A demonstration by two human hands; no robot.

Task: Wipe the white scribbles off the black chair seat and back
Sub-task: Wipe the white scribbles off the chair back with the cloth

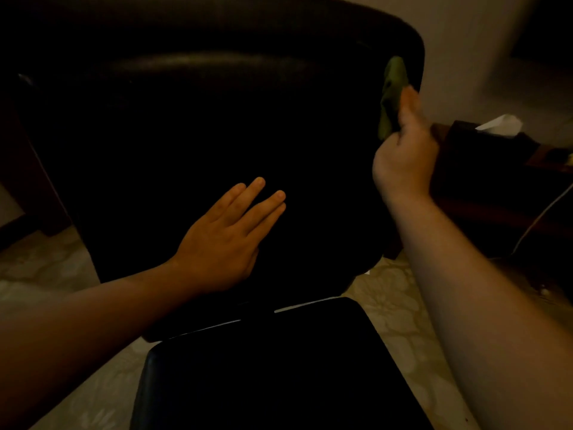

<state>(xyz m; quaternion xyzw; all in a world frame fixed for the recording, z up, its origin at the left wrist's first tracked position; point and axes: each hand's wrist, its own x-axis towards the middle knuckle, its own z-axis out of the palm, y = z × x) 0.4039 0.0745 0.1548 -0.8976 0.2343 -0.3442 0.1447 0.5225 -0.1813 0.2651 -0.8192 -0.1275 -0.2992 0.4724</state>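
The black chair back (192, 125) stands upright behind the black seat (273, 367), a green cloth (391, 94) against its right edge.

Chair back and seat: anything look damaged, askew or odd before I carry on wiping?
Nothing stands out. The left hand lies flat on the chair back, and the right hand holds a green cloth at its right edge. The seat looks intact. The picture is too dark to show any scribbles.
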